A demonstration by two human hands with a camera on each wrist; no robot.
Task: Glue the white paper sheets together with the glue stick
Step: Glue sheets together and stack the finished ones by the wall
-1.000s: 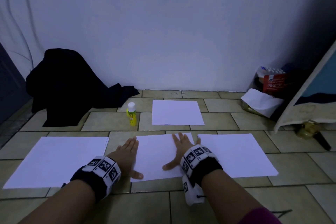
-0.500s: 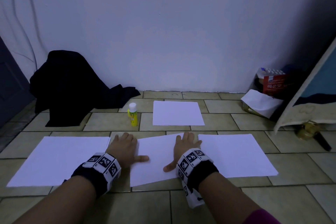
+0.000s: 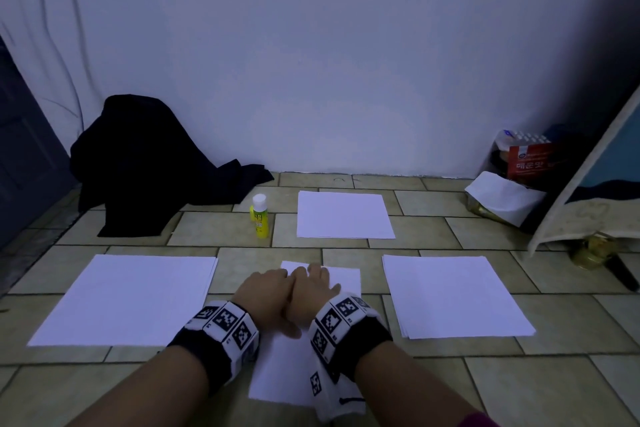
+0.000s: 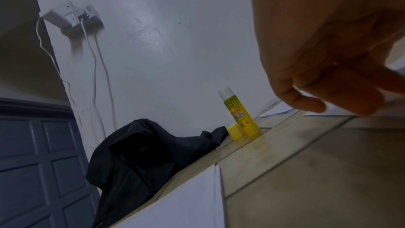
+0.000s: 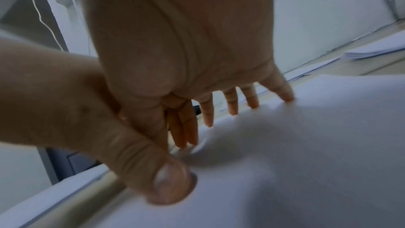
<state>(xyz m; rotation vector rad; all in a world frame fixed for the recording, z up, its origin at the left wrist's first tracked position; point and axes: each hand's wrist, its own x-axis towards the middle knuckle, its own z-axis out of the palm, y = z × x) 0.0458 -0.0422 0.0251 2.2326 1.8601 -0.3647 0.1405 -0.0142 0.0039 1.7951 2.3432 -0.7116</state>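
A white sheet lies on the tiled floor right in front of me, long side pointing away. Both hands rest on it side by side, touching each other. My left hand lies flat with straight fingers. My right hand spreads its fingers on the paper, thumb pressed down. The yellow glue stick stands upright beyond my hands; in the left wrist view the glue stick has a yellow cap beside it. More white paper: a left stack, a right stack, a far sheet.
A black cloth heap lies at the back left by a dark door. A red box and a white bag sit at the back right under a leaning board. A wall socket with cables hangs at the left.
My hands were apart on the middle sheet and have slid together at its centre. The sheet now shows narrower and reaches closer to me.
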